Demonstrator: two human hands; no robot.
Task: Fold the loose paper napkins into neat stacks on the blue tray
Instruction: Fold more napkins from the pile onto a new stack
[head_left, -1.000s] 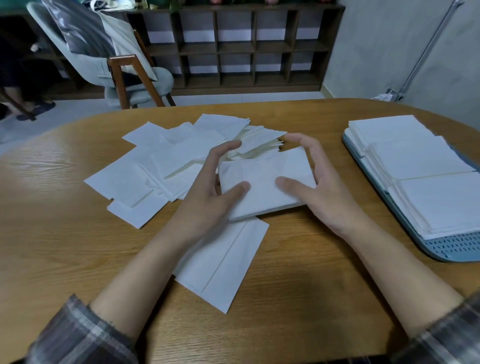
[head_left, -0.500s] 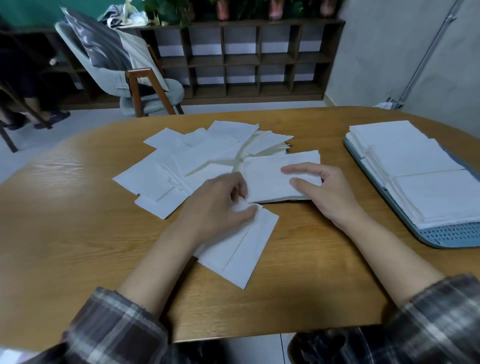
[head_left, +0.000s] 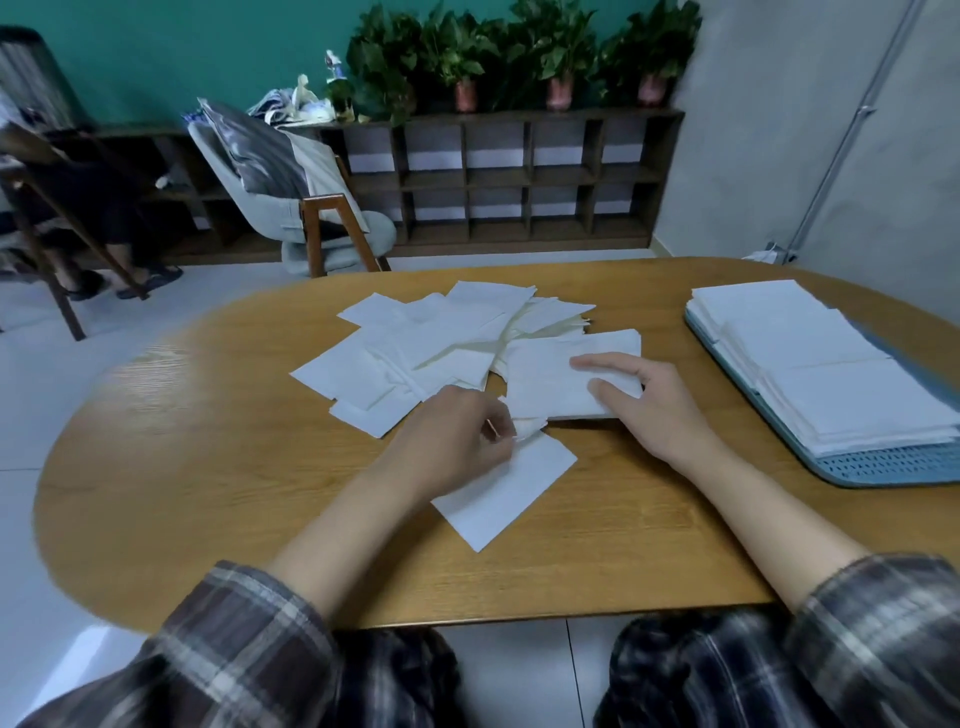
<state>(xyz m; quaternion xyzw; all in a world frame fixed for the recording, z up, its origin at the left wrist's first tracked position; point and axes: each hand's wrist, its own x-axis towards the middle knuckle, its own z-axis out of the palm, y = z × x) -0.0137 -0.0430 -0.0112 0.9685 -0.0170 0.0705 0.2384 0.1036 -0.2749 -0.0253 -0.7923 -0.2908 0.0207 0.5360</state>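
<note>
Since this paper is light, floppy and tears easily, corners are the place to grab. The left hand (head_left: 457, 436) pinches the crumpled near corner of the napkin (head_left: 561, 384) mid-tabletop (head_left: 208, 467), and the right hand (head_left: 649, 405) lies flat on it. The loose pile (head_left: 431, 338) sits just behind. The blue tray (head_left: 893, 467) with its stacks (head_left: 831, 374) is off to the right, with bare wood between.

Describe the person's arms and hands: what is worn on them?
The left hand and right hand are bare, with no gloves, rings or watch visible. The left sleeve and right sleeve are dark plaid fabric, grey-brown with pale stripes, ending near the elbows and leaving the forearms uncovered.
</note>
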